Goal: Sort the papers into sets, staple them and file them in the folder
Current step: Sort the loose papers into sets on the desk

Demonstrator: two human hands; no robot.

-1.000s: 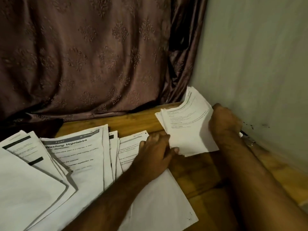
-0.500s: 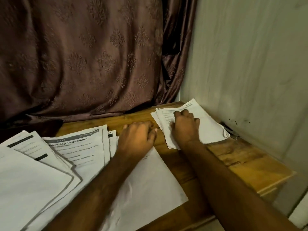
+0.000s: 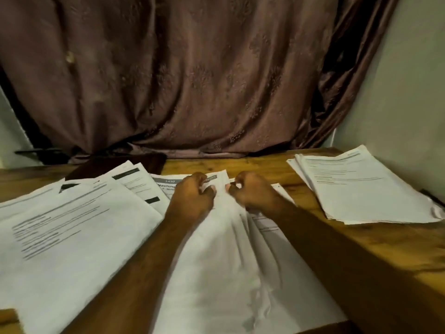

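Observation:
Loose printed sheets cover the wooden table (image 3: 397, 239). My left hand (image 3: 192, 198) and my right hand (image 3: 252, 191) sit side by side at the middle, each pinching the top edge of the same white sheet (image 3: 224, 256), which wrinkles below them. A "Washing Vegetables" page (image 3: 166, 185) peeks out under my left hand. A squared stack of papers (image 3: 361, 189) lies at the right by the wall. More overlapping pages (image 3: 72, 227) spread out on the left. No stapler or folder can be made out.
A brown patterned curtain (image 3: 192, 80) hangs behind the table and a pale wall (image 3: 409, 92) closes the right side. A dark flat object (image 3: 115, 165) lies at the back left under the papers. Something dark (image 3: 433, 196) pokes out beside the right stack.
My right hand has let go of the stack at the right and come to the middle. Both hands now pinch the top of the centre sheet. The view has swung left.

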